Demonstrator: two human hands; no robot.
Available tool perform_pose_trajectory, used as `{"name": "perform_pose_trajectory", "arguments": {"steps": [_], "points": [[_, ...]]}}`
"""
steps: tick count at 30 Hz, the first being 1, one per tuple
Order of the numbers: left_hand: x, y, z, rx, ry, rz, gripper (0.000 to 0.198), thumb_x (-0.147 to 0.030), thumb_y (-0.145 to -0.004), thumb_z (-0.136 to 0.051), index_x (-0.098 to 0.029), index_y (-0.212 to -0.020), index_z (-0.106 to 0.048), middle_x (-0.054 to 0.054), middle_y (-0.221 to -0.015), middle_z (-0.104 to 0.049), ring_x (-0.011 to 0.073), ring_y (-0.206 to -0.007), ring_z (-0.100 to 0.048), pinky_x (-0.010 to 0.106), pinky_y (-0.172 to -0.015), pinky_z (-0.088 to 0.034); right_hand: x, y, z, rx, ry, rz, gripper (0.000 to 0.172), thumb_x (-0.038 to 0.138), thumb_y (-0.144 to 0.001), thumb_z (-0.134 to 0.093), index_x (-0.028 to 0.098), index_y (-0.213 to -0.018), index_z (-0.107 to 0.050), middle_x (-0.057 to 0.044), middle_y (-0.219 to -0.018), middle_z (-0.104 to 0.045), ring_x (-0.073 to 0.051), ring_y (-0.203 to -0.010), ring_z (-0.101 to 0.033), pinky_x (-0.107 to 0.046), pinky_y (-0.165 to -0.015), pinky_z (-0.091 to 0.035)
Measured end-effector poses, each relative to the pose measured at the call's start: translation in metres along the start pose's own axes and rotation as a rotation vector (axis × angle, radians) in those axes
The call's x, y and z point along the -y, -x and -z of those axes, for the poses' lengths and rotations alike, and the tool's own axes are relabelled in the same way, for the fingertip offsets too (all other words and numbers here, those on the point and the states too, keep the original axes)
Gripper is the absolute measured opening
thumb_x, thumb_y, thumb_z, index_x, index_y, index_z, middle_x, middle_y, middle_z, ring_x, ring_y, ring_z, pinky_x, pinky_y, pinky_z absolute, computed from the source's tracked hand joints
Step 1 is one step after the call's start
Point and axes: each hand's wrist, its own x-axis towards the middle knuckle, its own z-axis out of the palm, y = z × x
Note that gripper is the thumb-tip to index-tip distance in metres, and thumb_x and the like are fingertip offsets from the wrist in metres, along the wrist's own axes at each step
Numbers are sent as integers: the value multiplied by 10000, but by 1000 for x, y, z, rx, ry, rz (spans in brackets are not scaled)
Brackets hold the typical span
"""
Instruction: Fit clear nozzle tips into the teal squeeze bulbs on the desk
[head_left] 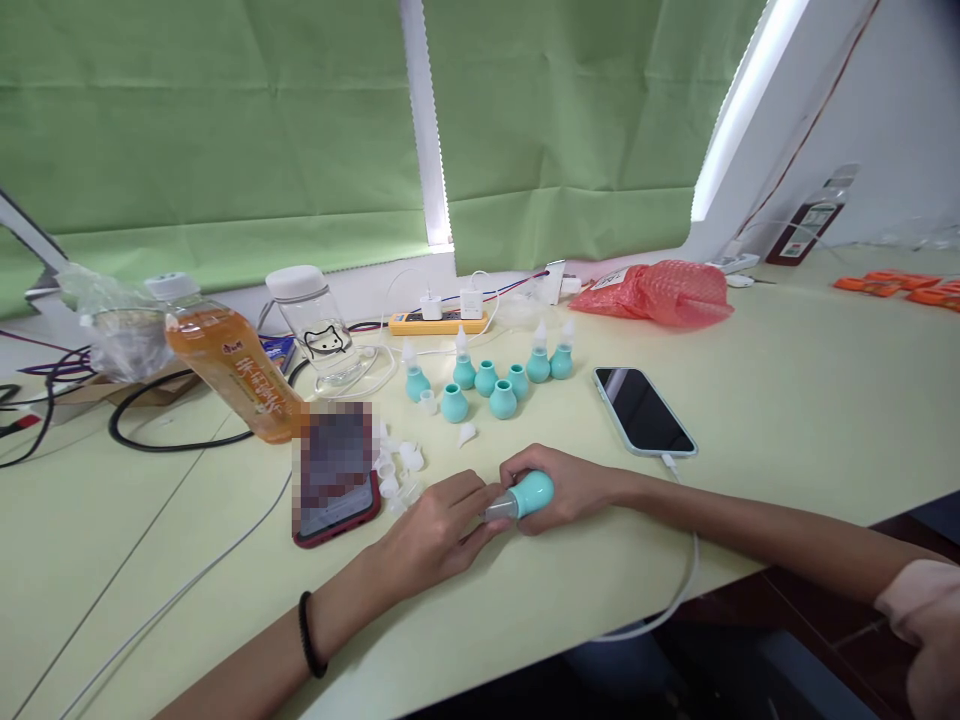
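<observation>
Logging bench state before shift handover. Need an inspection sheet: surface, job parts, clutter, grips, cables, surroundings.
Surface: pale table, seam visible at left.
Job parts: teal bulb in hand, clear nozzle at its neck, seating can't be judged; eight standing bulbs, four tipped, four open-topped; loose translucent parts near the red-cased phone.
Clutter: that phone, pale-cased phone, orange drink bottle, white-lidded jar, red bubble wrap.
Grips: left grip on nozzle; right grip on bulb.
Cables: white cable from pale-cased phone passes under right forearm; black cable lies left.
Surroundings: green blinds behind.
</observation>
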Motion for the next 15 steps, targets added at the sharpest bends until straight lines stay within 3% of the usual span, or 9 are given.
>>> {"name": "perform_pose_trajectory", "arguments": {"steps": [10, 15], "points": [[0, 3, -4, 2, -40, -15, 206, -206, -806, -414, -95, -956, -503, 51, -677, -504, 119, -591, -460, 221, -490, -385, 5, 1, 2, 20, -86, -64, 240, 307, -589, -632, 140, -700, -501, 44, -610, -460, -58, -531, -404, -168, -480, -323], [0, 3, -8, -37, -78, -23, 182, -200, -808, -408, -88, -907, -512, 53, -653, -503, 122, -576, -450, 229, -480, -388, 7, 1, 3, 78, -244, -150, 256, 323, -608, -622, 145, -737, -491, 58, -549, -434, -29, -408, -354, -148, -365, -282]]}}
